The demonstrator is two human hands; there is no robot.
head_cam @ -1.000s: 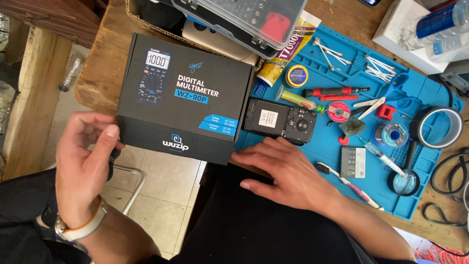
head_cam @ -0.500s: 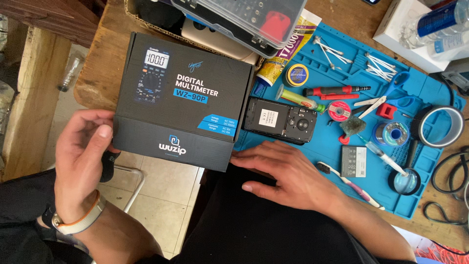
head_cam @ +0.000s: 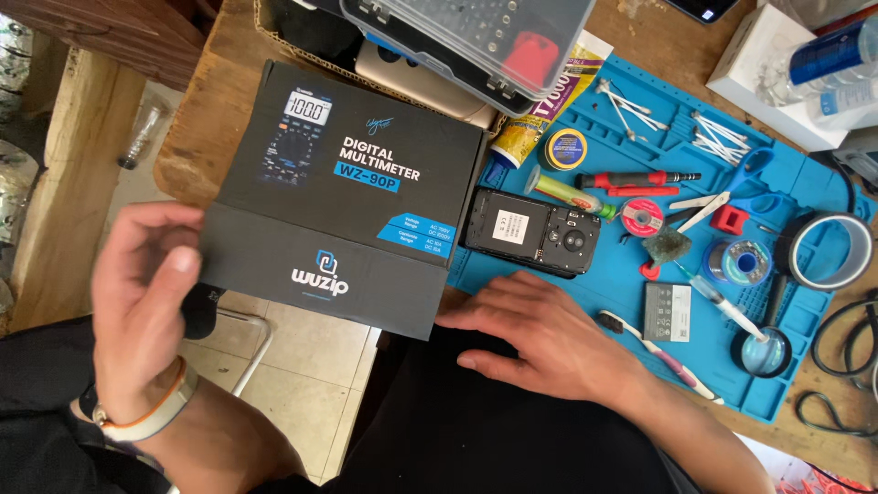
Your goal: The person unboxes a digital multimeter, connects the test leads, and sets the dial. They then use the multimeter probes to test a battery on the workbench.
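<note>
Black box (head_cam: 343, 197) sits on wooden table (head_cam: 215, 110) edge, my left hand (head_cam: 137, 306) open against its left corner; right hand (head_cam: 540, 334) flat, fingers spread, beside opened phone (head_cam: 533, 233) on blue mat (head_cam: 805, 316).

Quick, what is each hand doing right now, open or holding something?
Left hand: open, thumb pressing the black box at its left edge.
Right hand: open, flat, holding nothing.

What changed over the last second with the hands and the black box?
The left hand slid up along the near left corner of the black multimeter box, fingers now more spread against its edge. The right hand stayed flat at the table edge; the box, the phone and the blue mat kept their places.
</note>
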